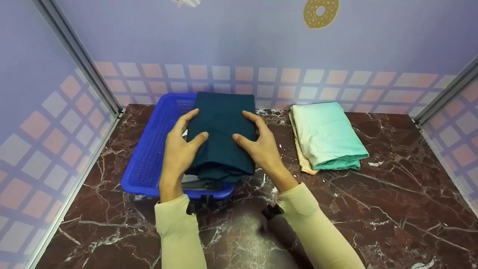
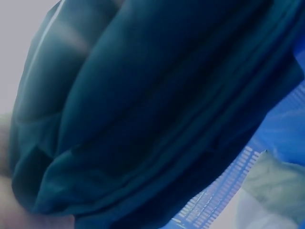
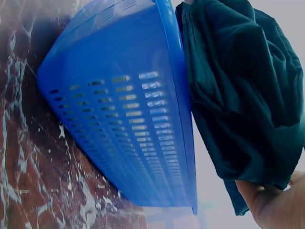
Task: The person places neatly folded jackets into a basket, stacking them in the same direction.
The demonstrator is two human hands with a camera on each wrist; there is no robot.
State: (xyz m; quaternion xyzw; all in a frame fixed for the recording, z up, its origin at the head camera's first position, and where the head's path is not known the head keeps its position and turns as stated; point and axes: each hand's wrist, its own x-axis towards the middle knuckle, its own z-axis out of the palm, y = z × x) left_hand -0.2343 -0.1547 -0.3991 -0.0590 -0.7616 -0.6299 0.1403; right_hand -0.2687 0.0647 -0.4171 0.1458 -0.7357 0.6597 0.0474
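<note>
A folded dark teal cloth (image 1: 224, 116) is held between both hands over the right part of a blue plastic basket (image 1: 147, 149). My left hand (image 1: 178, 149) grips its left side, thumb on top. The right hand (image 1: 264, 147) grips the opposite side the same way. In the right wrist view, the cloth (image 3: 238, 90) is just above the basket's rim (image 3: 178, 95), and whether they touch is unclear. Beneath it in the basket, the left wrist view shows a pale olive fabric (image 2: 274, 186), mostly hidden.
A folded mint-green cloth (image 1: 328, 134) lies on the dark red marbled surface (image 1: 377, 209) to the right, with a peach edge (image 1: 308, 167) beneath it. Behind stands a purple wall (image 1: 261, 41) with printed squares. Side panels (image 1: 48, 138) border the surface.
</note>
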